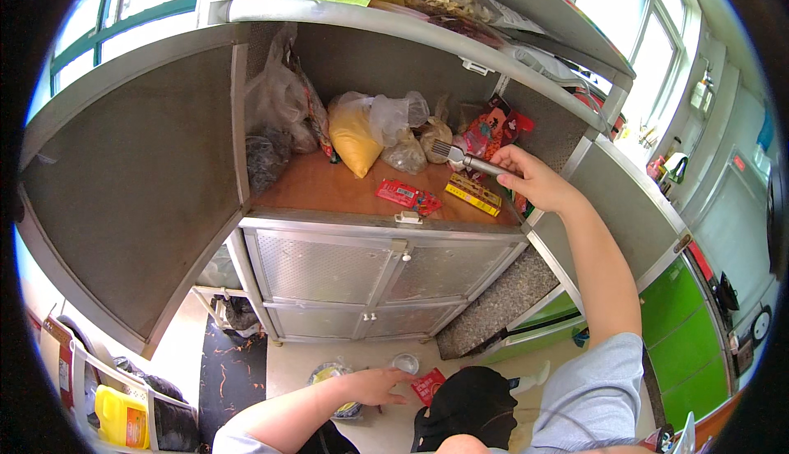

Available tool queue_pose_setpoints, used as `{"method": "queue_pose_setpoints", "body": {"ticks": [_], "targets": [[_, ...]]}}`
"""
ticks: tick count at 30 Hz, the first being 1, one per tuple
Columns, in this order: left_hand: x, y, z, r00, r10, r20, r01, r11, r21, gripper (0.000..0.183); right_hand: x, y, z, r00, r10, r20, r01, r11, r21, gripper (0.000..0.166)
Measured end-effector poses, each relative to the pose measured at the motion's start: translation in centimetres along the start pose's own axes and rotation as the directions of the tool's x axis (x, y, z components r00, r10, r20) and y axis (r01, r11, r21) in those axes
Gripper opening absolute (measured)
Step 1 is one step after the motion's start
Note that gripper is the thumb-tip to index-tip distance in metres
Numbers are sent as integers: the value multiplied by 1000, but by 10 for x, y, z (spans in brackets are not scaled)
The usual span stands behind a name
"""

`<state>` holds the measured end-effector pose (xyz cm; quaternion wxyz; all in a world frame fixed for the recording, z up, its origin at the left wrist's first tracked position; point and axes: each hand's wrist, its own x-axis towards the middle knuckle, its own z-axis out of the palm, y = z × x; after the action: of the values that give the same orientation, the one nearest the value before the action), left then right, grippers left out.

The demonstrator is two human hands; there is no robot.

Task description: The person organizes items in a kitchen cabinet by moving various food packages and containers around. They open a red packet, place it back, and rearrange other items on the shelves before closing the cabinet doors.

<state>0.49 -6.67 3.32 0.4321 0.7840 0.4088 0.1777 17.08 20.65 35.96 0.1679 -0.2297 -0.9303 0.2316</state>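
A short metal-handled tool with a comb-like head (481,163) is in my right hand (537,180), raised at the right front of the open cabinet. Below the tool, a yellow carton (473,194) lies on the brown shelf board (333,192). Left of the carton are red packets (397,193). My left hand (379,386) hangs low, its fingers apart and nothing visible in them. Past its fingertips a red packet (427,386) with writing shows; whether they touch cannot be told.
Tied plastic bags stand at the shelf's back, one with yellow powder (356,136). Cabinet doors swing out at left (135,176) and right (607,207). A loaded upper shelf (370,13) overhangs the opening. On the floor are a bin (320,372) and a clear bowl (405,363).
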Motion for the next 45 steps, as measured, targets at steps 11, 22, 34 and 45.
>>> {"method": "queue_pose_setpoints", "body": {"ticks": [11,22,34,45], "targets": [[-2,7,-1,1000,-22,19,22,1000,0,62,-10,-17,3,997,-46,58,35,983,178,25],[-3,1,3,1000,-12,28,12,1000,9,64,-26,-38,1,995,-23,98,-14,933,359,28],[-4,0,6,999,-9,51,7,1000,25,64,-33,-25,8,989,-110,96,21,758,652,37],[1,-4,10,998,17,53,-20,998,55,63,-34,-33,4,985,147,86,-166,713,681,35]]}}
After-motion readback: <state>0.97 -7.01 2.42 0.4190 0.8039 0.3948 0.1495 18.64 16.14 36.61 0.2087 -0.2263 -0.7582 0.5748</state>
